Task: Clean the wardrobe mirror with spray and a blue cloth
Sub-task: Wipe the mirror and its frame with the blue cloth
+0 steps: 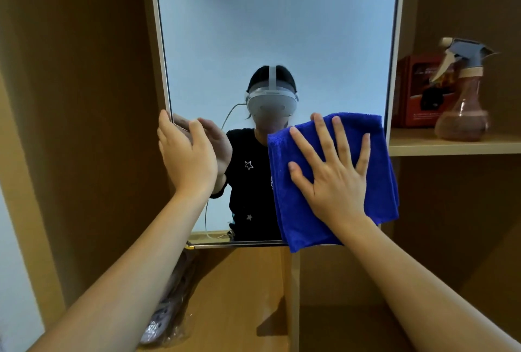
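On the mirror (276, 27), right hand (335, 182) fingers (342, 140) spread flat, pressing blue cloth (296, 210); left hand (187, 154) grips its edge.

A single head-worn wide-angle view faces the wardrobe mirror (276, 27) straight on from close range, angled slightly downward, near enough that both forearms reach it; the camera headset (272, 100) itself shows reflected.

blue cloth (296, 205), red box (417, 92), star-patterned black shirt (251, 182)
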Demonstrator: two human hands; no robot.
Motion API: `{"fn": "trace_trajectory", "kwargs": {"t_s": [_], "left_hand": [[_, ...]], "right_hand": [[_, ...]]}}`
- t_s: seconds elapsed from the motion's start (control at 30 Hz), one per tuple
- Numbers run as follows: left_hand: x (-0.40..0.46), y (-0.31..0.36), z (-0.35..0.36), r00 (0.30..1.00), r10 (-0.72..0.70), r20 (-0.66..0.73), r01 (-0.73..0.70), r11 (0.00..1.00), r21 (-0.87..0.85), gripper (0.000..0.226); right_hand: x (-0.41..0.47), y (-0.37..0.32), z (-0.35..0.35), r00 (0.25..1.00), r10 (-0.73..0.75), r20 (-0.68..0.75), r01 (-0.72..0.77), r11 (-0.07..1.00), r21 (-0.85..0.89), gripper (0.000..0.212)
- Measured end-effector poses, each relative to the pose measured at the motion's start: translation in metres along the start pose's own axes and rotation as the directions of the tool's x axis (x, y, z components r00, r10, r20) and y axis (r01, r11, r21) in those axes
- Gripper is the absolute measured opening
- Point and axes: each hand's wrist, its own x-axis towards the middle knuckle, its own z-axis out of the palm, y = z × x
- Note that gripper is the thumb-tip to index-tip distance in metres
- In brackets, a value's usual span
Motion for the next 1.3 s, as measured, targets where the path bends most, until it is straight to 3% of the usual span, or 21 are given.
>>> {"fn": "trace_trajectory", "kwargs": {"t_s": [0.07, 0.17, 0.23, 0.33, 0.63, 0.97, 1.1, 1.3], "left_hand": [[-0.004, 0.002, -0.001, 0.999, 0.038, -0.034, -0.038, 0.999, 0.002, 0.056], [-0.024, 0.013, 0.000, 0.949, 0.307, -0.078, -0.303, 0.951, 0.058, 0.045], [-0.042, 0.021, 0.007, 0.890, 0.447, 0.084, -0.450, 0.893, 0.010, 0.030], [-0.062, 0.030, 0.017, 0.795, 0.516, 0.319, -0.538, 0.843, -0.024, 0.024], [-0.059, 0.037, 0.031, 0.806, 0.367, 0.465, -0.513, 0.824, 0.239, 0.027], [-0.055, 0.071, 0.017, 0.703, 0.393, 0.593, -0.476, 0.879, -0.017, 0.021], [-0.042, 0.100, 0.014, 0.643, 0.278, 0.713, -0.357, 0.933, -0.042, 0.019], [-0.010, 0.144, 0.015, 0.563, 0.000, 0.826, -0.114, 0.990, 0.078, 0.012]], "right_hand": [[0.001, 0.000, -0.002, 1.000, 0.000, 0.011, 0.000, 1.000, 0.013, 0.058], [0.001, 0.000, -0.002, 1.000, 0.007, 0.027, -0.007, 1.000, 0.019, 0.058], [0.000, 0.001, -0.003, 0.999, 0.011, 0.033, -0.012, 1.000, 0.022, 0.058], [0.000, 0.001, -0.004, 0.999, 0.009, 0.051, -0.011, 0.999, 0.031, 0.058], [-0.003, 0.005, -0.011, 0.995, 0.019, 0.095, -0.030, 0.992, 0.123, 0.049], [0.000, 0.000, -0.038, 0.968, 0.132, 0.214, -0.199, 0.922, 0.333, 0.051], [0.009, -0.005, -0.061, 0.911, 0.211, 0.355, -0.350, 0.851, 0.392, 0.051], [0.046, -0.013, -0.120, 0.712, 0.241, 0.660, -0.588, 0.719, 0.371, 0.047]]}}
